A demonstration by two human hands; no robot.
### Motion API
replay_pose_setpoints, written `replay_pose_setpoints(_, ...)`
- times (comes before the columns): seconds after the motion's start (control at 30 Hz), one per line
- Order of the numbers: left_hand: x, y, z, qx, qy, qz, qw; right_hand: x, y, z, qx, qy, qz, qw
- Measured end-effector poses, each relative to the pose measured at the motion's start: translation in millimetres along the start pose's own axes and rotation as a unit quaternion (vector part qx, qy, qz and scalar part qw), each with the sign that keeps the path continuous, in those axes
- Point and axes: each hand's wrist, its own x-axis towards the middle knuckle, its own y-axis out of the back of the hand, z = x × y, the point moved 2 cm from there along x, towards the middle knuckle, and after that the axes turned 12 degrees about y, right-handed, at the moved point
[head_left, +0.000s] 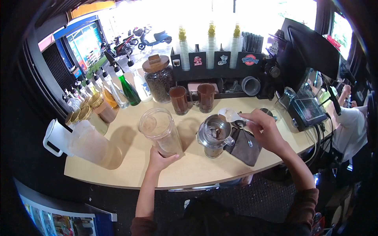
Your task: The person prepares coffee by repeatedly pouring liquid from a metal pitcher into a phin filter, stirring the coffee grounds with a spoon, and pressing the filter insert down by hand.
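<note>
My left grip (159,160) is curled round the low part of a big clear jar (168,135), seen in the head view. My right grip (264,128) is pinched on a pale spoon (231,115).

I make the shiny metal cup (205,131) the middle of my clock. The big clear jar is at 9 o'clock, near the cup. The spoon's bowl is at about 1 o'clock, by the cup's rim, and I can't tell if they touch. There is dark stuff in the cup.

On the bench (130,174), a dark cloth (246,152) lies at 4 o'clock, just beside the cup. One mug of brown drink (179,104) is between 10 and 11 o'clock, and another brown mug (206,99) is near 12. A bean jar (159,88) with a wooden lid sits behind them, near 11. A black cup rack (216,73) is at 12, farther back. I see a white pitcher (59,134) at 9, well apart.
</note>
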Motion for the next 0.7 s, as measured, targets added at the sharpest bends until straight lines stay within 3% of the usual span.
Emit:
replay_pose_setpoints(0.4,-1,-2,2,-0.027,-0.023,0.016,0.999,-27,-7,-15,0.056,-0.066,-0.042,0.995)
replay_pose_setpoints(0.7,0,0,-1,-0.010,-0.009,0.005,1.000,-23,-23,-9,0.066,0.002,-0.025,0.998)
